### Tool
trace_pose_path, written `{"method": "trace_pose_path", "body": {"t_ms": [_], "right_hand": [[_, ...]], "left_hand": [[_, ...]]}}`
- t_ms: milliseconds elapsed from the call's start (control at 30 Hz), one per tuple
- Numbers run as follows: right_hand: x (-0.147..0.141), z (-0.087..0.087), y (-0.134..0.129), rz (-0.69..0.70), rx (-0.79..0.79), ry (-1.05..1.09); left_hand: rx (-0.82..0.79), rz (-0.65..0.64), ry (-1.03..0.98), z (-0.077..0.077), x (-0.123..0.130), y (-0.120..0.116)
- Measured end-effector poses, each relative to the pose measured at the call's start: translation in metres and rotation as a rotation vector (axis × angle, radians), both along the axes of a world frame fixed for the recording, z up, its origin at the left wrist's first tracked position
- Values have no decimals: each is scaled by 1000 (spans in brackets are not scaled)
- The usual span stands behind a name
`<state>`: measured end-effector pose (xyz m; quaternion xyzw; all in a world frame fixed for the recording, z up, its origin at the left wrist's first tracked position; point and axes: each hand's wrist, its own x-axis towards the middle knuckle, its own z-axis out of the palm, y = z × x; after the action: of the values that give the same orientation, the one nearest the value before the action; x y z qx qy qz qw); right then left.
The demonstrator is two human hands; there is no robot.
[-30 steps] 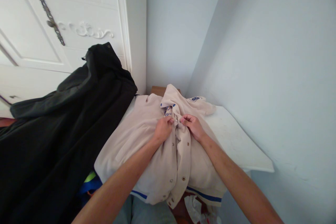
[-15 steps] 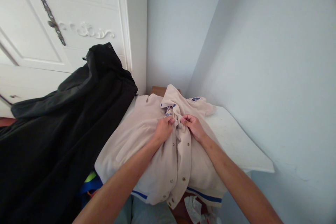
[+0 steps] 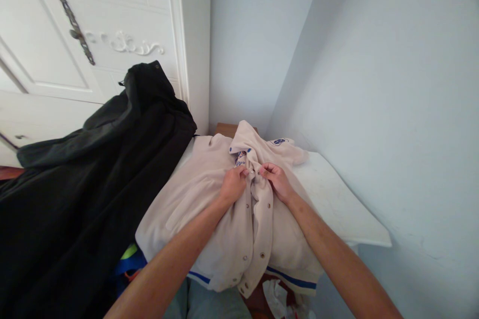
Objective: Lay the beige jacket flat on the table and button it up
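Observation:
A cream jacket [image 3: 202, 199] with snap buttons down its front and blue-striped hem lies spread over a white tabletop [image 3: 337, 199]. My left hand [image 3: 234, 183] pinches the left front edge near the upper chest, beside a snap. Opposite it, my right hand [image 3: 277, 179] has thumb and fingers closed on the other front edge, next to a snap. The two edges are close together but the snaps between my hands are apart. Lower down, the front hangs open with several snaps showing. Near the collar, blue snaps and a printed label are visible.
A large black garment [image 3: 93, 184] is heaped on the left, against a white cabinet [image 3: 142, 10] with a metal handle [image 3: 77, 32]. Pale walls [image 3: 392, 84] close in behind and to the right. Below the table's front edge is a white plastic bag [image 3: 275, 296].
Almost nothing differs. My right hand has shifted very slightly to the right with its jacket edge, while my left hand keeps its hold.

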<state>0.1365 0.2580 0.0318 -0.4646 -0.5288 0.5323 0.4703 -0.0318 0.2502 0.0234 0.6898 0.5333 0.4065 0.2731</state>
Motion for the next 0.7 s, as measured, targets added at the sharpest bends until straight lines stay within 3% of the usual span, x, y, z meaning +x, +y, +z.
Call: {"method": "trace_pose_path", "body": {"t_ms": [700], "right_hand": [[-1, 1, -1, -65, -57, 159]], "left_hand": [[-11, 6, -26, 1, -2, -2]]}}
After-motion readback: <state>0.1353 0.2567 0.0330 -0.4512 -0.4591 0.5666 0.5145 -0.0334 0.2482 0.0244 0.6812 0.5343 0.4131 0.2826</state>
